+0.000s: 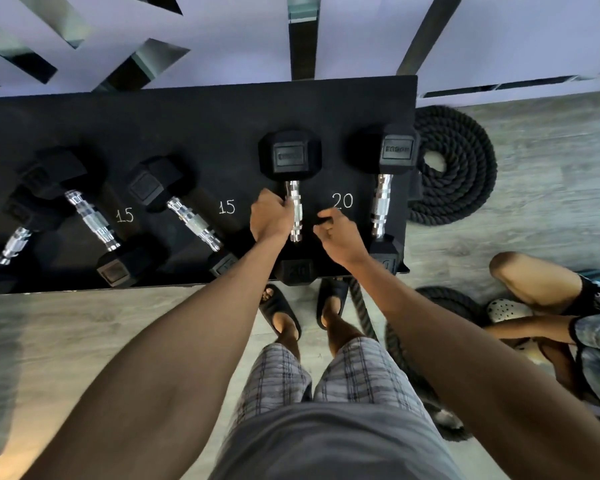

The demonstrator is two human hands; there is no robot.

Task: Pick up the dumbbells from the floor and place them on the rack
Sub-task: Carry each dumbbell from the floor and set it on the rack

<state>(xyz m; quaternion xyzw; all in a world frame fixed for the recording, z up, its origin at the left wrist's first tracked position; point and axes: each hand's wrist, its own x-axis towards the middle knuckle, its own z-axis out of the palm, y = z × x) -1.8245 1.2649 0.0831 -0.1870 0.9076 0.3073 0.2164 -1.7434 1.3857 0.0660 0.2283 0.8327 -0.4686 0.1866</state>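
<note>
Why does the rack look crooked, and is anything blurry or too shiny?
Head view: the wide lens skews the rack and stretches the forearms. Head view: glare whitens the chrome handle of the dumbbell that the left hand grips. Head view: the leftmost dumbbell looks soft.

A single wide-angle view is taken from the person's head and aimed steeply downward, slightly forward. The rack (194,126) is seen from above across the upper half of the frame, at arm's reach. Both forearms are stretched from the lower edge up to the centre, where the left hand (271,216) and right hand (340,233) are framed on either side of a dumbbell (296,216). The floor (84,323) and the wearer's own legs are taken in below.
</note>
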